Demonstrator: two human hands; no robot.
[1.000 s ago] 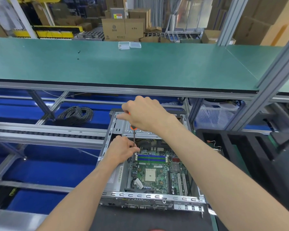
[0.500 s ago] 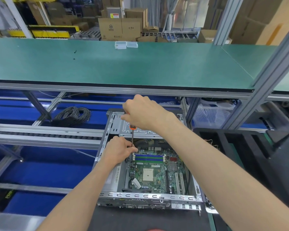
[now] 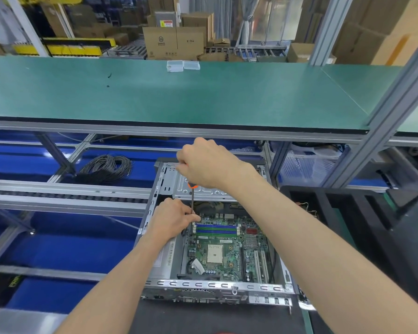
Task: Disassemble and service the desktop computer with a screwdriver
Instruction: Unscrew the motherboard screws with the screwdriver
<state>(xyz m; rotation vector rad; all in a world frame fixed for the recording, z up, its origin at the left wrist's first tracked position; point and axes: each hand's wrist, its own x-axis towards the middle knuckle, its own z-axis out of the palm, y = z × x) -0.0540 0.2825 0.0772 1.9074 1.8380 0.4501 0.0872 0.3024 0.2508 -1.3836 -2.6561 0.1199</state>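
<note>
An open desktop computer case (image 3: 212, 286) lies flat below me, its green motherboard (image 3: 223, 251) exposed with blue and green memory slots. My right hand (image 3: 208, 162) grips the orange handle of a screwdriver (image 3: 192, 201) from above. The shaft points straight down to the motherboard's far left corner. My left hand (image 3: 173, 219) pinches the lower shaft near the tip, beside the case's left wall. The tip itself is hidden by my fingers.
A metal drive bracket (image 3: 179, 186) spans the case's far end. A coil of black cable (image 3: 105, 168) lies on blue matting to the left. A green workbench (image 3: 179, 95) with two small clear boxes (image 3: 182, 65) runs above. Black foam trays (image 3: 348, 225) sit right.
Both hands stay on the screwdriver at the same spot. Only the camera view has shifted slightly.
</note>
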